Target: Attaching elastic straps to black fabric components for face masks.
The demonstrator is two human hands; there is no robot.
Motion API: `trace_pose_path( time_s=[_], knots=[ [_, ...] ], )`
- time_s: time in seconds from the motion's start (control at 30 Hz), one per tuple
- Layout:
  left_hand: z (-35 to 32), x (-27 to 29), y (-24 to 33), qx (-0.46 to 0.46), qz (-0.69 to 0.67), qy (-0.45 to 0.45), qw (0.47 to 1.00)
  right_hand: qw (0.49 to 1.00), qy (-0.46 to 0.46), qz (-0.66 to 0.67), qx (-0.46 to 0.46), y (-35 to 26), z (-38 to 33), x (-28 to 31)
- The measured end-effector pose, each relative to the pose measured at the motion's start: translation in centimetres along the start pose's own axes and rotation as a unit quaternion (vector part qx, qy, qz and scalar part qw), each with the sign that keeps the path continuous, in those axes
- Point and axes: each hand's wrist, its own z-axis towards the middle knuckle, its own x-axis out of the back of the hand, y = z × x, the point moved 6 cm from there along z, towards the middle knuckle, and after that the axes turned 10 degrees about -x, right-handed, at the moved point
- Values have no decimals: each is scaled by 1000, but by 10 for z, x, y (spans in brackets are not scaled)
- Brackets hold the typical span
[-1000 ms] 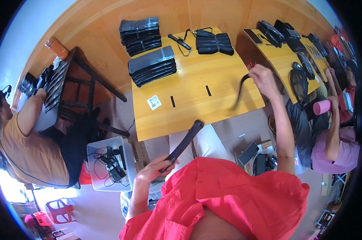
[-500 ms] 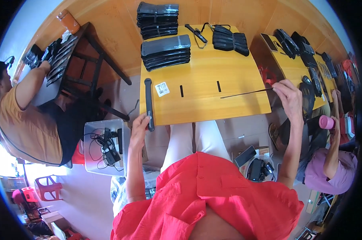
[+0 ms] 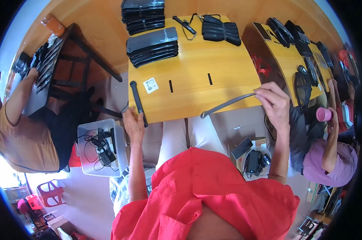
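At the yellow table's [image 3: 197, 90] left edge lies a dark, narrow strap-like piece [image 3: 136, 96] with rounded ends. Beside its lower end is my left hand [image 3: 133, 125], fingers apart and thumb against or close to the piece's edge. My right hand [image 3: 274, 105], off the table's right front corner, pinches one end of a dark flat strap [image 3: 228, 105]. That strap slants down to the left, its rounded free end hanging at the table's front edge. Between the hands, a white printed label [image 3: 150, 85] and two short black strips [image 3: 171, 86] lie on the tabletop.
Stacks of black packages [image 3: 152, 46] and a tied black bundle [image 3: 221, 31] stand at the back. A clear bin [image 3: 85, 154] of black adapters and cables sits at lower left. Co-workers sit on both sides; the right one holds a pink cup [image 3: 324, 114].
The strap in my right hand has swung nearer and turned its flat side up. My left hand has shifted off the strap-like piece to its left side. The view has shifted slightly.
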Motion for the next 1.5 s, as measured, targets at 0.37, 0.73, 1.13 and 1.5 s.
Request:
trace_pose_path(
  time_s=[0.37,0.73,1.13,1.5],
  knots=[
    [-33,-51,195,-60,-580,-467,664,985,-70,139,80,-61,-11,-54],
    [-16,-69,159,-63,-411,-450,790,965,-150,175,-122,7,-9,-87],
    [56,-90,79,5,-353,-273,895,853,-167,317,-380,98,0,-170],
    [115,-134,53,-32,-192,-126,973,860,-101,305,-397,142,62,-226]
  ],
)
